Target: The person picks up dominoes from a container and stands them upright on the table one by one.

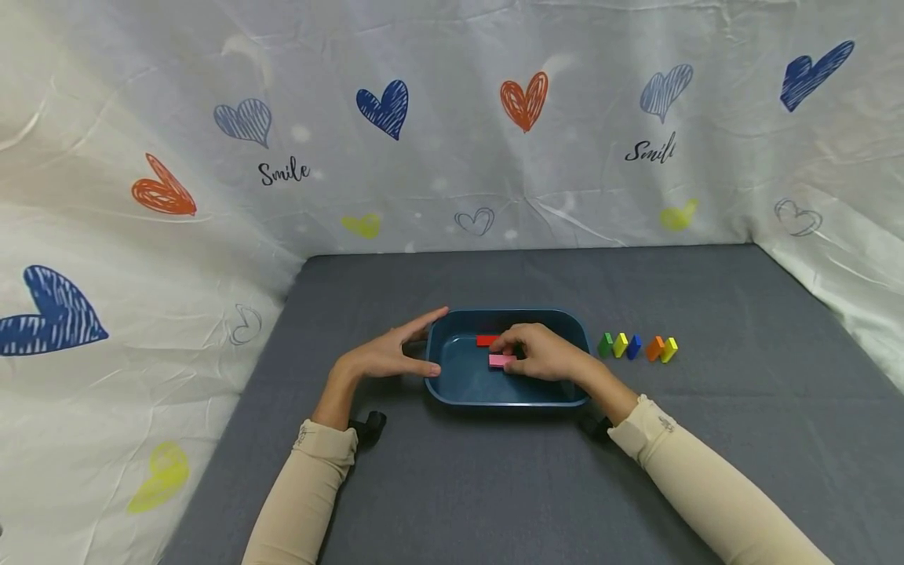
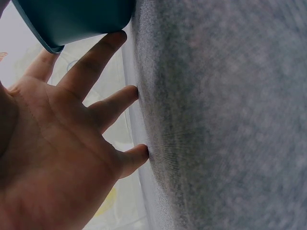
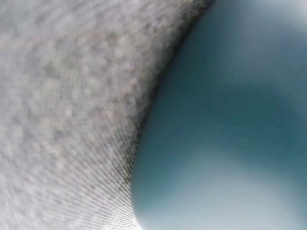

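A dark teal tray (image 1: 508, 394) lies on the table. Inside it are a red block (image 1: 485, 340) and, nearer the front, a pink block (image 1: 501, 361). My right hand (image 1: 547, 353) reaches in over the right side and pinches the pink block between thumb and fingers. At the tray's left end is my left hand (image 1: 384, 353), its fingers spread and fairly straight, touching the end. The left wrist view shows that palm (image 2: 57, 139) with fingertips against the tray's side (image 2: 86, 19). Only the tray's blurred outer wall (image 3: 216, 124) shows in the right wrist view; the right hand is hidden there.
To the right of the tray, several small blocks stand in a row: green (image 1: 605, 345), yellow (image 1: 620, 345), blue (image 1: 634, 347), orange (image 1: 655, 348) and another yellow. A grey cloth (image 1: 452, 486) covers the table. Behind it hangs a white curtain (image 1: 452, 47) with printed hearts.
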Demonstrator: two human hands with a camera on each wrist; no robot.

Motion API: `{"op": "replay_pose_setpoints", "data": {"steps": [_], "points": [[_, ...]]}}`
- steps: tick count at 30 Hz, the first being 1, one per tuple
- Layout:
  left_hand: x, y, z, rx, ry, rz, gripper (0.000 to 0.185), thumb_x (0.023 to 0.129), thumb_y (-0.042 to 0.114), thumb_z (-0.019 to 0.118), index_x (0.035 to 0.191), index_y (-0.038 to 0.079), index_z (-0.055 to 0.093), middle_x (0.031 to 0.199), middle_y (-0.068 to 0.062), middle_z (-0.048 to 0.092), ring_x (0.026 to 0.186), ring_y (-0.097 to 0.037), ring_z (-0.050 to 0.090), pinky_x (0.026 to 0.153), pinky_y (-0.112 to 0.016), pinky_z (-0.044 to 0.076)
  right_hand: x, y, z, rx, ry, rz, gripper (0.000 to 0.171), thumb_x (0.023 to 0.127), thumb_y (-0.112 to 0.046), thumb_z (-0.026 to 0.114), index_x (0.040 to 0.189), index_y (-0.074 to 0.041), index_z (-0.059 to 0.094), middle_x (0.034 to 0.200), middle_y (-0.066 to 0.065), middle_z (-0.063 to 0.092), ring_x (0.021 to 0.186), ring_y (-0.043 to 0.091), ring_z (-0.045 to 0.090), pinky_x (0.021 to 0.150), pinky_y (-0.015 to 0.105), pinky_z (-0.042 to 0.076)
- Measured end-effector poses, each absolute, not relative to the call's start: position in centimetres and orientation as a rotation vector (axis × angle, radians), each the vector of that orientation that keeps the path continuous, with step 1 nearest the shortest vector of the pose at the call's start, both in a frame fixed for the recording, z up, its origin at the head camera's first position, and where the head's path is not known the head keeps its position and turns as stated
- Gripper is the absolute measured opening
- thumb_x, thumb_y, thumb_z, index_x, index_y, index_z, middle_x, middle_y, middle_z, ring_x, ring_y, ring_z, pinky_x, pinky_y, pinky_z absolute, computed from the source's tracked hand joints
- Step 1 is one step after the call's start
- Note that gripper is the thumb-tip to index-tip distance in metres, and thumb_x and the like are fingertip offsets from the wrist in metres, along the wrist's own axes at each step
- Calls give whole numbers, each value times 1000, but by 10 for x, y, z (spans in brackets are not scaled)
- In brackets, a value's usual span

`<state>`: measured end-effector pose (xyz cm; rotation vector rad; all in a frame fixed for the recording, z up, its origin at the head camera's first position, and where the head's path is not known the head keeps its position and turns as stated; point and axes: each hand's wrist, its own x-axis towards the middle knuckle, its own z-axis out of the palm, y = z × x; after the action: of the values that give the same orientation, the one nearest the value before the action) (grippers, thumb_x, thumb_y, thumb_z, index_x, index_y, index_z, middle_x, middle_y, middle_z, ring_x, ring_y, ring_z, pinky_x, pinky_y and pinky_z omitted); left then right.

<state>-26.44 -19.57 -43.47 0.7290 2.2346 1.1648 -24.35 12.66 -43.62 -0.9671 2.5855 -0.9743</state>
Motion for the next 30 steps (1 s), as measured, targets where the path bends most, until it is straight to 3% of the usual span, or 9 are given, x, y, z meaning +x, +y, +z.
{"op": "replay_pose_setpoints", "data": {"steps": [7, 14, 24, 30], "points": [[-264, -194, -434, 730, 2228, 1174, 96, 87, 43, 80, 158, 54, 17, 170, 13, 13, 157, -36, 21, 119, -69, 24, -239, 131, -434, -953, 2548, -1085, 28, 92, -10, 75, 120, -10, 75, 97, 3, 64, 68, 14, 50, 61, 23, 43], [-265, -193, -436, 733, 2232, 1166, 100, 87, 43, 80, 163, 41, 15, 171, 11, 12, 156, -37, 21, 118, -71, 25, -234, 136, -427, -931, 2486, -1261, 26, 93, -10, 75, 119, -11, 75, 104, 6, 67, 59, 13, 47, 56, 23, 41], [-263, -194, -433, 724, 2224, 1177, 96, 87, 43, 80, 158, 53, 17, 171, 12, 12, 157, -36, 20, 119, -70, 24, -224, 158, -413, -885, 2341, -1548, 26, 95, -8, 71, 122, -10, 71, 99, 11, 64, 49, 12, 38, 48, 25, 35], [-262, -195, -433, 735, 2222, 1181, 100, 87, 43, 80, 163, 43, 15, 171, 12, 10, 157, -37, 18, 119, -70, 23, -221, 177, -405, -787, 2332, -1654, 27, 97, -8, 68, 123, -9, 69, 106, 10, 65, 51, 16, 42, 48, 28, 35]]}}
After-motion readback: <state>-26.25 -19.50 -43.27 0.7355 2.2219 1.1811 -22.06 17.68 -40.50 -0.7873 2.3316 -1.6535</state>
